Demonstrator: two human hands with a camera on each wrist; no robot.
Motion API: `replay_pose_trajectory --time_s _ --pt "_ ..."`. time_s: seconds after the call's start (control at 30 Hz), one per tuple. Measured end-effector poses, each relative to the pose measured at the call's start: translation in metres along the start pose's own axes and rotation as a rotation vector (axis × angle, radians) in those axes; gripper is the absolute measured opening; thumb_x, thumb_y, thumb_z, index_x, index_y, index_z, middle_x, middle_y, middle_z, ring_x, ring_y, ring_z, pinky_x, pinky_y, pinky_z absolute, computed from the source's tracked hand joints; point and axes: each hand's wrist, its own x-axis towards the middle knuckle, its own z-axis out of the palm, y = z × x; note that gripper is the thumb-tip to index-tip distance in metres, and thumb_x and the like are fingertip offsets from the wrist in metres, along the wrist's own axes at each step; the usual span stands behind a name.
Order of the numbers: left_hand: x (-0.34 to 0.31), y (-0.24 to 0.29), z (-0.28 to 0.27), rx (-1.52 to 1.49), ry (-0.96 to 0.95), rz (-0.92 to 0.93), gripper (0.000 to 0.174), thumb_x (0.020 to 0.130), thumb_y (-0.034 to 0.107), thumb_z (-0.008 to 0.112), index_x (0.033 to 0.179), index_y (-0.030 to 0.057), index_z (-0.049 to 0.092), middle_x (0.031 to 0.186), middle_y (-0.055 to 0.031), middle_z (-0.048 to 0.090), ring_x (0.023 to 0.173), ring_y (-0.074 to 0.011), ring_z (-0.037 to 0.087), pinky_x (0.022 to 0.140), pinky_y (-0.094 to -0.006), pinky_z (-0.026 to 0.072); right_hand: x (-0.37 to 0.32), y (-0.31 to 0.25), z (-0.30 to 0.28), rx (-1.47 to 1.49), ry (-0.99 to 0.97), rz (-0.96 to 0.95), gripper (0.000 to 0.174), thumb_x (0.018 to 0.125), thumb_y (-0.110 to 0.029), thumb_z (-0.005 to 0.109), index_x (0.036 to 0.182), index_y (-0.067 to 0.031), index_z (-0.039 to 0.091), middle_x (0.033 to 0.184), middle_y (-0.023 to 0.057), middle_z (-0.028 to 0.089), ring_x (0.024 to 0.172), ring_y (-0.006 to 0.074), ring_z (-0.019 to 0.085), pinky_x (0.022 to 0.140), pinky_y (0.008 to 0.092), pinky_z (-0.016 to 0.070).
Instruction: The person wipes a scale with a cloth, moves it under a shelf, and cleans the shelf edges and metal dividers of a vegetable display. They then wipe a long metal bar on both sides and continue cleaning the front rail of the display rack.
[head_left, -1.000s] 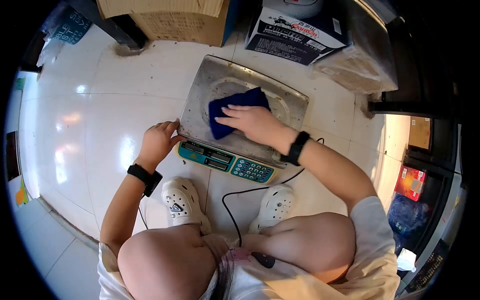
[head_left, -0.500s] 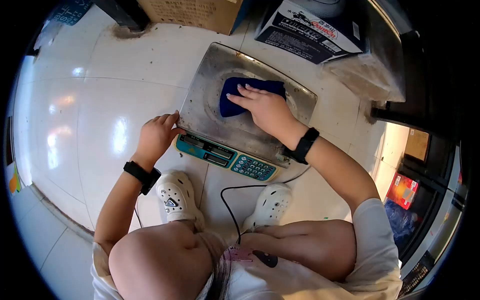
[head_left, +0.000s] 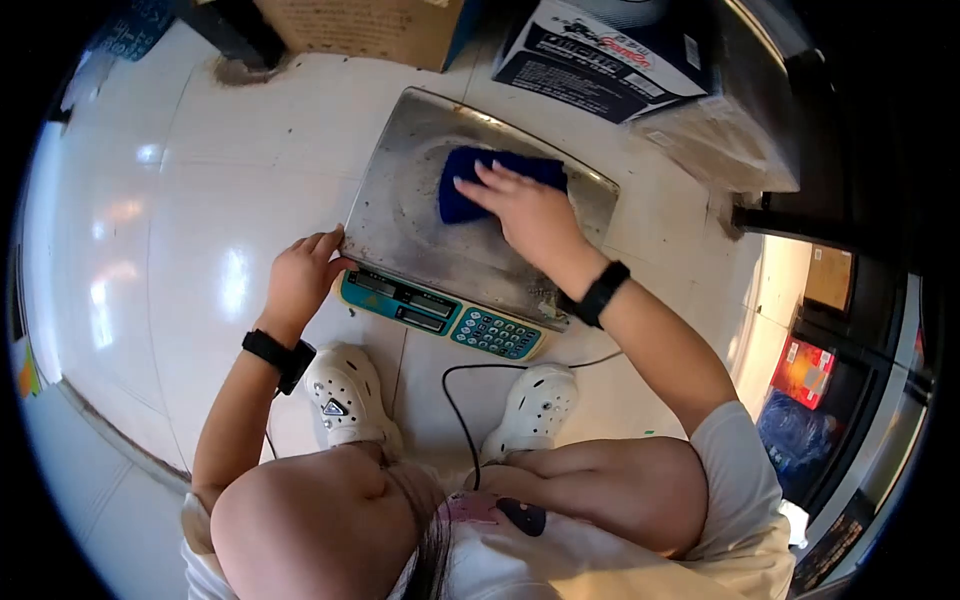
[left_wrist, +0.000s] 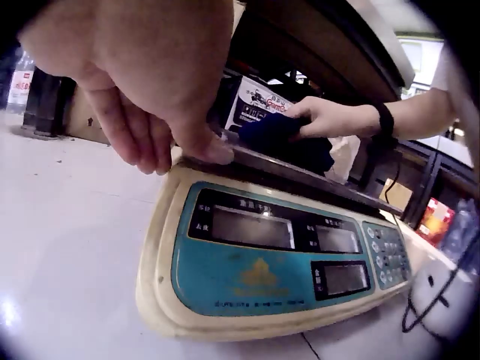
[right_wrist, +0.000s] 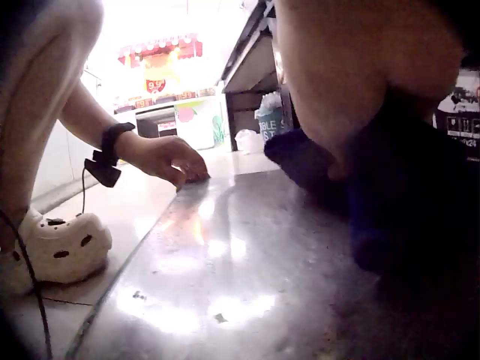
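Note:
A digital weighing scale with a teal keypad panel stands on the floor, topped by a worn, speckled metal tray. My right hand lies on a folded dark blue cloth, fingers stretched out, pressing it against the tray. In the left wrist view the cloth bunches under that hand. At the tray's left front corner, my left hand holds the edge. Its thumb lies along the front rim, while the other fingers bend down at the side.
Behind the scale stand a brown carton and a dark printed box. A black cable runs over the tiled floor between two white clogs. Dark shelving lines the right side. Crumbs of debris sit near the tray's front right corner.
My right hand and the cloth have slid over the tray toward its back right side, then stayed about there. My left hand keeps its place at the corner.

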Motion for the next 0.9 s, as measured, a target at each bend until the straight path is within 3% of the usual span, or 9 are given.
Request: replay_pose_trajectory --time_s 0.17,0.33,0.47,0.6,0.67,0.7,0.8,0.83,0.9 --pt "-0.002 -0.003 0.003 -0.039 0.015 -0.006 0.043 0.078 0.031 0.068 0.112 0.0065 0.06 0.096 -0.0096 0.067 0.086 -0.0298 0.063 0.072 -0.0378 0.0515 0.013 0.023 -0.006 -0.013 0.06 0.151 0.055 0.08 0.002 0.047 0.126 -0.0264 0.057 0.128 0.0087 0.056 0.112 0.024 0.058 0.09 0.0337 0.0505" --pt "-0.004 0.0 0.003 -0.047 0.018 -0.01 0.041 0.08 0.03 0.067 0.111 0.005 0.06 0.096 -0.0101 0.066 0.087 -0.0296 0.062 0.072 -0.038 0.0513 -0.035 0.048 -0.025 -0.037 0.035 0.266 0.058 0.079 0.004 0.046 0.127 -0.0273 0.056 0.128 0.0085 0.056 0.11 0.0247 0.059 0.09 0.0349 0.0508" --pt "-0.003 0.001 0.002 -0.047 0.029 -0.008 0.04 0.08 0.029 0.067 0.111 0.0046 0.059 0.096 -0.0099 0.065 0.087 -0.0301 0.062 0.073 -0.0383 0.0512 -0.084 0.056 -0.037 0.012 -0.05 0.444 0.055 0.077 0.002 0.049 0.124 -0.024 0.059 0.128 0.0124 0.055 0.109 0.0279 0.059 0.091 0.0363 0.0488" --pt "-0.004 0.001 0.005 -0.116 0.035 -0.031 0.04 0.079 0.025 0.069 0.111 0.004 0.058 0.096 -0.0116 0.065 0.088 -0.0311 0.062 0.073 -0.0392 0.0507 -0.134 0.086 -0.054 0.273 0.059 0.65 0.046 0.082 -0.004 0.059 0.127 -0.0095 0.055 0.122 0.0131 0.061 0.104 0.0255 0.062 0.088 0.0351 0.0491" --pt "-0.005 0.003 0.006 -0.212 0.025 -0.072 0.039 0.078 0.023 0.07 0.11 0.0036 0.058 0.096 -0.0124 0.065 0.088 -0.0317 0.062 0.073 -0.0397 0.0504 -0.152 0.081 -0.078 1.072 0.28 0.858 0.046 0.085 -0.011 0.064 0.127 0.0018 0.051 0.115 0.0124 0.063 0.101 0.0223 0.062 0.086 0.0333 0.0495" --pt "-0.006 -0.002 0.006 -0.202 -0.007 -0.044 0.042 0.077 0.022 0.072 0.111 0.0027 0.057 0.099 -0.0136 0.064 0.091 -0.0332 0.061 0.075 -0.0402 0.0501 -0.171 0.092 -0.079 1.28 0.234 0.896 0.044 0.088 -0.016 0.064 0.126 0.0036 0.05 0.113 0.0114 0.062 0.101 0.0202 0.061 0.086 0.0326 0.05" --pt "-0.007 -0.004 -0.001 -0.266 -0.003 0.083 0.045 0.075 0.024 0.073 0.111 0.0023 0.055 0.103 -0.0142 0.062 0.095 -0.0342 0.059 0.078 -0.0401 0.0499 -0.203 0.073 -0.084 1.696 0.4 1.043 0.042 0.09 -0.019 0.063 0.124 0.0003 0.051 0.114 0.0107 0.062 0.102 0.0201 0.061 0.089 0.0352 0.0499" --pt "-0.006 -0.006 -0.002 -0.345 -0.052 0.048 0.045 0.078 0.021 0.072 0.115 0.0022 0.053 0.108 -0.0161 0.06 0.099 -0.0345 0.059 0.082 -0.0393 0.0495 -0.21 0.068 -0.077 1.859 0.391 0.959 0.04 0.091 -0.022 0.061 0.124 -0.0018 0.051 0.113 0.0096 0.062 0.104 0.0199 0.06 0.091 0.0375 0.0497" --pt "-0.011 -0.034 0.023 -0.582 -0.082 -0.116 0.04 0.093 0.025 0.053 0.125 0.0005 0.05 0.12 -0.0179 0.057 0.109 -0.0286 0.057 0.091 -0.0357 0.0454 -0.217 0.051 -0.063 1.936 0.423 1.013 0.04 0.091 -0.022 0.06 0.125 -0.0028 0.051 0.112 0.0089 0.062 0.104 0.0204 0.06 0.092 0.0385 0.0494"
